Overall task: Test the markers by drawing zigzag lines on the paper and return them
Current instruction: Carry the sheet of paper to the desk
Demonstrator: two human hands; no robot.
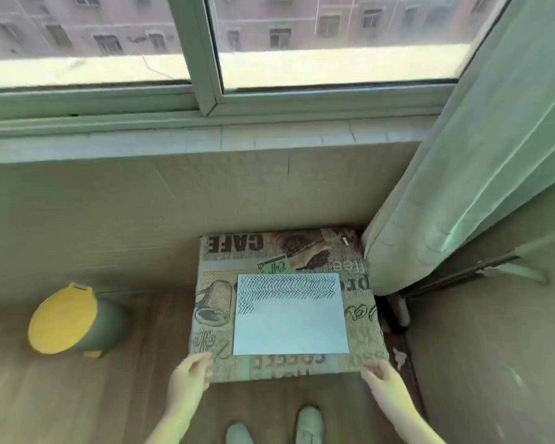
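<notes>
A white sheet of paper (290, 328) lies on a coffee-print cushion (218, 315) on the floor below the window. Several rows of black zigzag lines fill the sheet's upper third, and a short extra block runs down its left side. My left hand (191, 376) is at the cushion's near left corner with loosely curled fingers and nothing in it. My right hand (380, 378) is at the near right corner, also without anything in it. No marker shows clearly. A small white object (345, 241) lies at the cushion's far right corner.
A green bin with a yellow lid (64, 318) stands on the wooden floor to the left. A green curtain (462, 161) hangs down beside the cushion's right side. The wall and windowsill are behind it. My shoes (308, 424) are just in front of it.
</notes>
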